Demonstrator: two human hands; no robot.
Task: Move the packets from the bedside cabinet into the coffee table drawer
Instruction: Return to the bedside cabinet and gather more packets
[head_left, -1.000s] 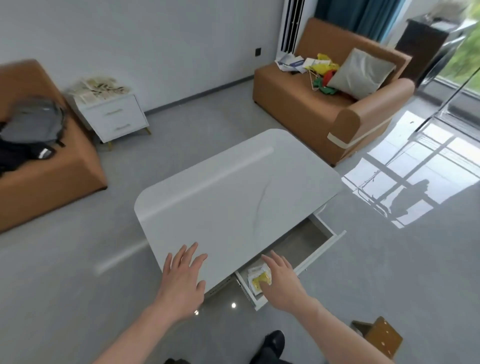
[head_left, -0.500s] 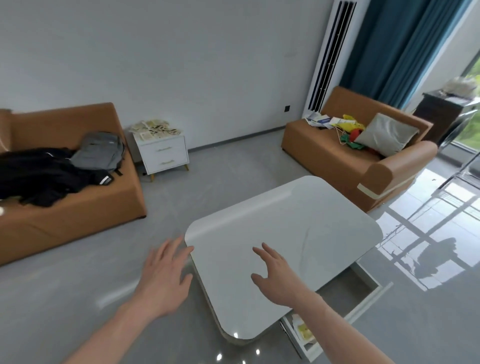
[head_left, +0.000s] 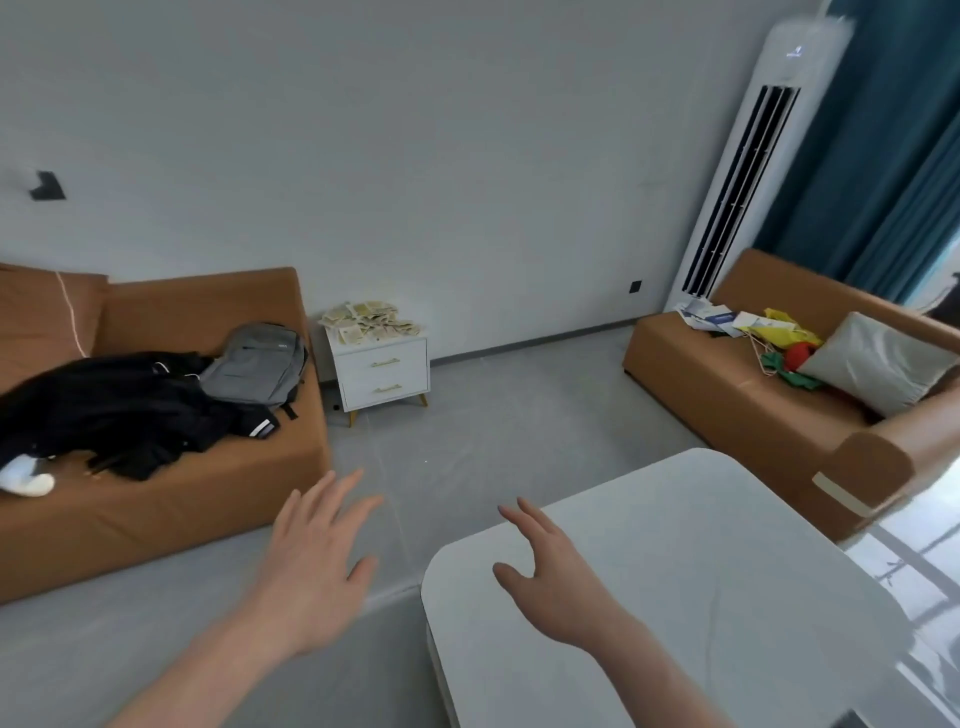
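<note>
Here the left hand (head_left: 317, 566) hangs empty over the smooth grey floor (head_left: 519, 426), fingers spread and straight; the right hand (head_left: 550, 577) is likewise empty, fingers loosely parted above the rounded corner of the glossy white coffee table (head_left: 727, 561). Its drawer is not in view. Well apart from both hands, against the far wall, stands the small white two-drawer bedside cabinet (head_left: 383, 371) on slim wooden legs, and the loose heap of pale, flat paper packets (head_left: 370, 322) lies on its top, some reaching the edge. Thin and slippery as they look, a hasty grab would likely knock several to the floor or leave stragglers behind. Just beside the cabinet, the tan leather sofa (head_left: 171, 499) carries a grey fabric backpack (head_left: 254, 364) and crumpled black clothing (head_left: 119, 410).
</note>
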